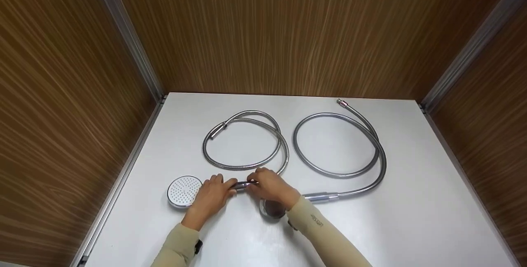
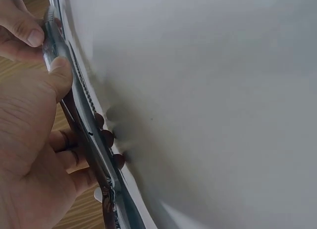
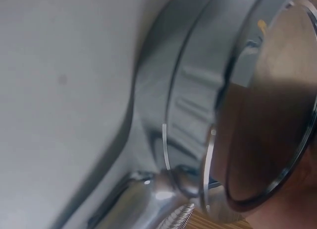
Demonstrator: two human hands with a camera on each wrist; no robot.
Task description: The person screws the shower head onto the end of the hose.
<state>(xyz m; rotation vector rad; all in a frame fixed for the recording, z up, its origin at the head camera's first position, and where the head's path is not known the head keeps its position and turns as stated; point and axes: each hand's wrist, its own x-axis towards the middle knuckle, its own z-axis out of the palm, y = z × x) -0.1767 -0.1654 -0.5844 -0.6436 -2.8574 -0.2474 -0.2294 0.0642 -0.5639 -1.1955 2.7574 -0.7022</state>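
Observation:
A chrome hand shower with a round white nozzle face (image 1: 185, 191) lies at the left front of the table. My left hand (image 1: 214, 195) grips its handle (image 2: 81, 117), thumb on one side and fingers on the other. At the handle's end my right hand (image 1: 269, 184) pinches the joint between handle and hose, its fingers hiding most of it. From there a silver metal hose (image 1: 285, 158) runs back into a loop. Beneath the right wrist lies a second hand shower (image 1: 271, 209) with a dark, mirror-like face; its rim (image 3: 198, 85) fills much of the right wrist view.
The second shower's handle (image 1: 321, 197) joins another silver hose (image 1: 383, 162), coiled at the right with its end fitting (image 1: 342, 103) near the back edge. The first hose's free end (image 1: 217, 132) lies on its loop. Wood-grain panels (image 1: 263, 32) enclose the white table (image 1: 411, 217).

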